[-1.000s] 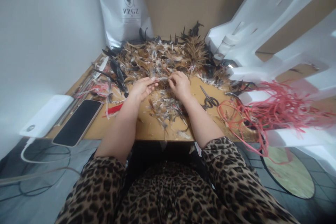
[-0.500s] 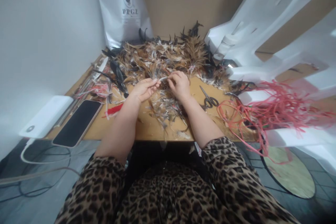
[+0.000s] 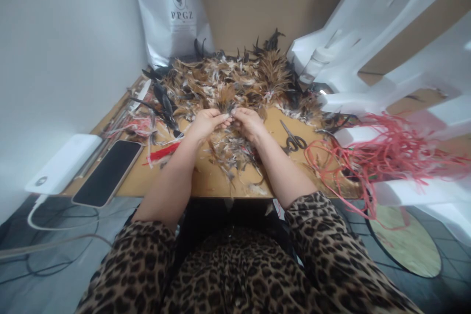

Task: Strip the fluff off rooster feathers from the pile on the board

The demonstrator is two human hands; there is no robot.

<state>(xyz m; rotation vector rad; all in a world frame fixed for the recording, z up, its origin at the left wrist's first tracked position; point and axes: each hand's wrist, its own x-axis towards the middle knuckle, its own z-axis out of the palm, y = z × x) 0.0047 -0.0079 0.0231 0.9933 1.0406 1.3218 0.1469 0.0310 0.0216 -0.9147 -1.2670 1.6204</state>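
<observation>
Left hand (image 3: 209, 123) and right hand (image 3: 249, 122) hide the feather tuft (image 3: 225, 97)'s base; white bag (image 3: 172, 34) cut off at 11 o'clock, red strands (image 3: 401, 152) blurred at 3 o'clock

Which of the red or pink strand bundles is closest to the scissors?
The large tangle on the right, trailing over the edge of the table. The bright red bundle and small pink-and-white tangle are on the left.
</observation>
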